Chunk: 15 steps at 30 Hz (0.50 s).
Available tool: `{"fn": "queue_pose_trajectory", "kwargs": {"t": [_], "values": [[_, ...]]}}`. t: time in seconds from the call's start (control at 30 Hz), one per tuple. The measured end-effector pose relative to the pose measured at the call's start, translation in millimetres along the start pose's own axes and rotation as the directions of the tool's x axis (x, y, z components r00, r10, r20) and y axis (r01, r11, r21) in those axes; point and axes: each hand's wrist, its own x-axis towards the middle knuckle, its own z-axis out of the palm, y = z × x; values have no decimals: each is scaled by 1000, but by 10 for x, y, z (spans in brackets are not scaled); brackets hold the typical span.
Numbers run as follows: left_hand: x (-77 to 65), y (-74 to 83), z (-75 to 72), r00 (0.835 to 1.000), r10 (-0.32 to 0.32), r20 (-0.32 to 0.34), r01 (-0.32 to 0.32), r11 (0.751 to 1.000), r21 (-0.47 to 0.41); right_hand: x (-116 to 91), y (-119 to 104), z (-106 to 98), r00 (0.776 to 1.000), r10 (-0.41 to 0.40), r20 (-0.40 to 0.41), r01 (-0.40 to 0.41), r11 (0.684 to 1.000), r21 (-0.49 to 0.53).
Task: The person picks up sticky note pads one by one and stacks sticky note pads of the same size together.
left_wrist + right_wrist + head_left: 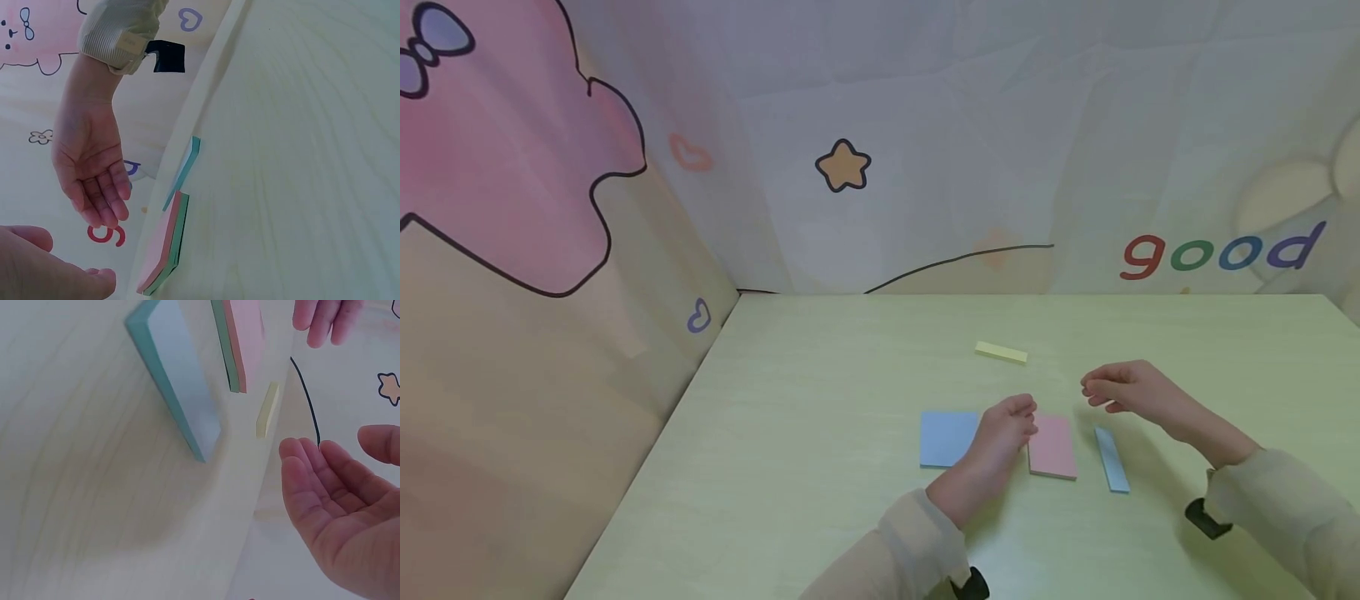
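Observation:
My left hand (pixel 1000 437) is held over the gap between a blue square sticky note pad (pixel 943 437) and a pink sticky note pad (pixel 1052 447), partly covering both in the head view. Nothing is in its loosely bent fingers. From the left wrist, the pink pad shows a green layer (pixel 178 244) beneath it. To the right, my right hand (pixel 1138 392) hovers above the table, fingers relaxed and empty, as the right wrist view also shows. Just below it in the head view lies a narrow blue sticky note pad (pixel 1112 461).
A narrow yellow sticky note pad (pixel 1002 353) lies farther back on the pale wooden table (pixel 820 375). Behind the table hangs a printed cloth (pixel 940 167) with a star and the word "good"; a cloth (pixel 587 375) also runs along the left edge.

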Motion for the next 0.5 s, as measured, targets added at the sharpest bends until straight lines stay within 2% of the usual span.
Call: {"fn": "queue_pose_trajectory", "kwargs": {"t": [0.23,0.5], "values": [[87,-2,-24,999,20,-33,-20,1000,-11,93,-48,26,1000,0,-4,0,1000,-4],[157,-8,-48,999,-9,-52,5,998,-69,183,-54,66,1000,10,-13,-10,1000,-9]]}}
